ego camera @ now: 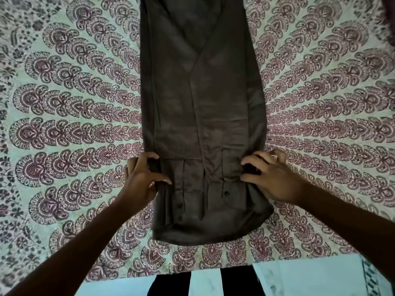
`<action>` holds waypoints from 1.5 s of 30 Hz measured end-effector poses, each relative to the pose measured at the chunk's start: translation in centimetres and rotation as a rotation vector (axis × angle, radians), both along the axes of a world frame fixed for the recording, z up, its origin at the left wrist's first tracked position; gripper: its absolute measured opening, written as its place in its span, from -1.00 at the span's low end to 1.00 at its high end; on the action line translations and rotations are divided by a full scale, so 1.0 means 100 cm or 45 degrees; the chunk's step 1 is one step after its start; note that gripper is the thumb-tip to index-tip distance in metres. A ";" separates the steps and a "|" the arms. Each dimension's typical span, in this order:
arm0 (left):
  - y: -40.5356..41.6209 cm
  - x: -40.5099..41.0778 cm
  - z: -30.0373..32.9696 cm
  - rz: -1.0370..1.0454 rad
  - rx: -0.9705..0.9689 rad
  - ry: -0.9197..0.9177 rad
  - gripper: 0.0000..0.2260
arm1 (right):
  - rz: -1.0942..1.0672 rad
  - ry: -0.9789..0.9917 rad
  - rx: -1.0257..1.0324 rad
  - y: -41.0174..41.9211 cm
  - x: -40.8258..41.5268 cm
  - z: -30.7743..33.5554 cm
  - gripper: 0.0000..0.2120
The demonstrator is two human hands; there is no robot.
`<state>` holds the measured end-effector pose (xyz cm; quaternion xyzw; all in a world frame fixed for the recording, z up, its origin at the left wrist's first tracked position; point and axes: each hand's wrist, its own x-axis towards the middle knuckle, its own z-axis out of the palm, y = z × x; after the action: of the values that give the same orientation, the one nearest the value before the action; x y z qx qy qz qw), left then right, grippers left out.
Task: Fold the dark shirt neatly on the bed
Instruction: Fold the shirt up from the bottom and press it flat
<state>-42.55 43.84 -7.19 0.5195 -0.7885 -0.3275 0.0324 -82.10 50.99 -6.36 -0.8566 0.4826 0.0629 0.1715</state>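
Note:
The dark grey-brown shirt (201, 116) lies flat on the bed as one long narrow strip, both sides folded in over the middle. It runs from the near edge up past the top of the frame. Two sleeve cuffs with dark buttons rest on its near end. My left hand (141, 180) pinches the shirt's left edge a little above the near end. My right hand (271, 176) grips the right edge at the same height, fingers curled into the cloth.
The bed is covered by a pale green sheet (74, 124) with a maroon paisley fan pattern. The bed's near edge runs along the bottom, with light tiled floor (299, 276) and dark trouser legs below it. A dark reddish object (390, 18) sits at the top right corner.

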 end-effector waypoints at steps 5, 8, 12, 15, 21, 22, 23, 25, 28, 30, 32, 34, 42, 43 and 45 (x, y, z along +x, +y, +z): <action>-0.023 -0.011 0.022 0.135 0.037 0.048 -0.51 | -0.202 -0.132 0.237 -0.018 0.005 0.008 -0.54; -0.052 -0.021 0.037 0.188 0.074 0.303 -0.61 | -0.535 -0.652 0.547 -0.043 0.002 0.030 -0.57; -0.102 -0.048 0.063 0.469 0.302 0.830 -0.93 | -0.901 -1.210 0.706 -0.100 -0.015 0.054 -0.80; -0.143 -0.063 0.040 0.919 0.467 0.655 -0.83 | -1.349 -1.477 0.675 -0.151 -0.022 0.047 -0.86; -0.186 -0.085 0.006 1.216 0.420 0.113 -0.69 | -1.940 -1.204 0.617 -0.216 -0.010 0.004 -0.85; -0.188 -0.086 0.007 1.238 0.428 0.115 -0.68 | -1.966 -1.137 0.573 -0.220 -0.009 0.003 -0.74; -0.188 -0.085 0.005 1.265 0.424 0.133 -0.68 | -1.950 -1.109 0.514 -0.221 -0.009 0.001 -0.67; -0.184 -0.084 0.003 1.274 0.397 0.154 -0.69 | -1.803 -1.070 0.383 -0.217 -0.006 -0.002 -0.73; -0.179 -0.083 0.004 1.269 0.310 0.171 -0.71 | -1.690 -1.004 0.230 -0.212 -0.007 -0.015 -0.96; -0.178 -0.085 0.005 1.212 0.225 0.105 -0.73 | -1.717 -0.939 0.123 -0.213 -0.008 -0.019 -0.85; -0.175 -0.089 0.005 1.168 0.139 0.039 -0.74 | -1.655 -0.791 -0.006 -0.214 -0.005 -0.022 -0.72; -0.169 -0.091 0.004 1.164 0.080 0.017 -0.74 | -1.610 -0.683 -0.079 -0.213 0.003 -0.020 -0.71; -0.150 -0.105 0.020 1.159 0.064 -0.213 -0.71 | -1.793 -0.568 -0.090 -0.201 0.017 -0.011 -0.80; -0.149 -0.106 0.020 1.127 -0.030 -0.305 -0.60 | -1.801 -0.511 -0.166 -0.199 0.019 -0.009 -0.75; -0.150 -0.111 0.019 0.894 -0.322 -0.394 -0.42 | -1.664 -0.346 -0.480 -0.198 0.027 -0.003 -0.66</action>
<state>-53.61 28.84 -5.25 0.7923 -0.5929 -0.1149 0.0868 -79.35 31.15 -6.71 -0.4058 0.8765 -0.2459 0.0813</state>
